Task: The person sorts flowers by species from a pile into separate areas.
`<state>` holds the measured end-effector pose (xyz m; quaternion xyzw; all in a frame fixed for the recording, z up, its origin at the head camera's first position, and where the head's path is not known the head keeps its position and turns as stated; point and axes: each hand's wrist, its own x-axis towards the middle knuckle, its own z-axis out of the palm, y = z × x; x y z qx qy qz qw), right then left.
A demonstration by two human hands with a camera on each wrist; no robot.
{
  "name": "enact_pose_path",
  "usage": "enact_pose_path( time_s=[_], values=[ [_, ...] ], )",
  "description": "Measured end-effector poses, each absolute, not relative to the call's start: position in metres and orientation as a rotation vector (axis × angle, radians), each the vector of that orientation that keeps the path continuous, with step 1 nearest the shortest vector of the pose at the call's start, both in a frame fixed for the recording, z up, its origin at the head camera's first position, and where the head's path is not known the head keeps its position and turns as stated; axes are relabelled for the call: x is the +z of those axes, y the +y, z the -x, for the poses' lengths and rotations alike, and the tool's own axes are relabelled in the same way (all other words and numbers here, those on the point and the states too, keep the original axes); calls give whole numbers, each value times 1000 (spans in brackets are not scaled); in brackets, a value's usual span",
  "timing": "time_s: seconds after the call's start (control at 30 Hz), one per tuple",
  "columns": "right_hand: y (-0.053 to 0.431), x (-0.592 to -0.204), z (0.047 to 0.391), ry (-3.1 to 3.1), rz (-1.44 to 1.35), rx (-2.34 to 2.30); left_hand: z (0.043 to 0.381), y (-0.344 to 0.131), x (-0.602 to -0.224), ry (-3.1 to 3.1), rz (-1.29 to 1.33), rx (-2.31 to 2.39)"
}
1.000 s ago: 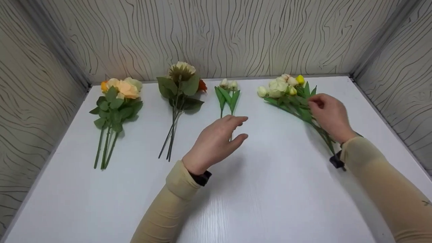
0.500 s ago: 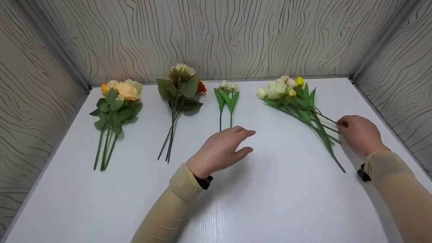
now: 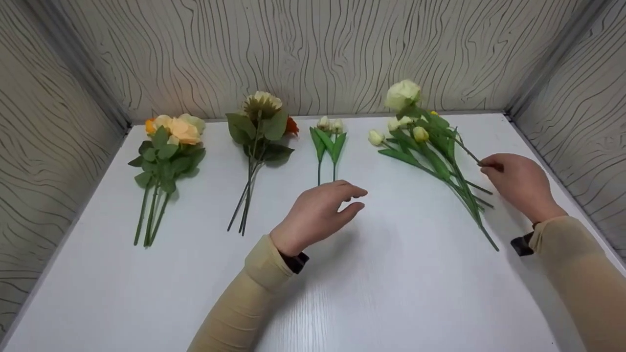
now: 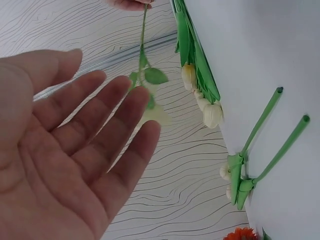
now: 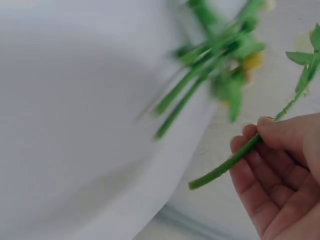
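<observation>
My right hand (image 3: 521,186) pinches the stem of a cream rose (image 3: 403,94) between thumb and fingers. The bloom is lifted above a spread of tulips (image 3: 437,166) at the right of the table; in the right wrist view the cut end of the green stem (image 5: 225,167) sticks out past the fingers. With fingers extended and nothing in it, my left hand (image 3: 313,215) hovers over the lower stems of two white tulips (image 3: 335,146), partly hiding them in the head view. The left wrist view shows its palm (image 4: 55,165).
On the white table (image 3: 195,293) lie a bunch of peach and orange roses (image 3: 168,151) at the left and a bunch with a cream bloom and a red-orange flower (image 3: 261,127) beside it. A wood-grain patterned wall (image 3: 313,54) stands along the back edge.
The right hand moved from the tulip leaves rightward to the rose's stem and took hold. The rose has risen out of the right-hand pile. The left hand shifted slightly toward me.
</observation>
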<state>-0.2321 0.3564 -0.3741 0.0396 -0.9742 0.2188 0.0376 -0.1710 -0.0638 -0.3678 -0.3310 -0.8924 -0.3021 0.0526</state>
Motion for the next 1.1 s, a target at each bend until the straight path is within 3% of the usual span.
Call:
enact_pose_path(
  time_s=[0.2,0.53,1.1],
  values=[
    [282,-358,223,-2968,-78,1168,174,-66,-369,-2611,819,-1303],
    [164,-378,196,-2758,-427,1818,181,-65,-371,-2371,458,-1901],
    [124,-396,186,-2751,-679,2109,191,-79,-365,-1950,314,-2305]
  ],
)
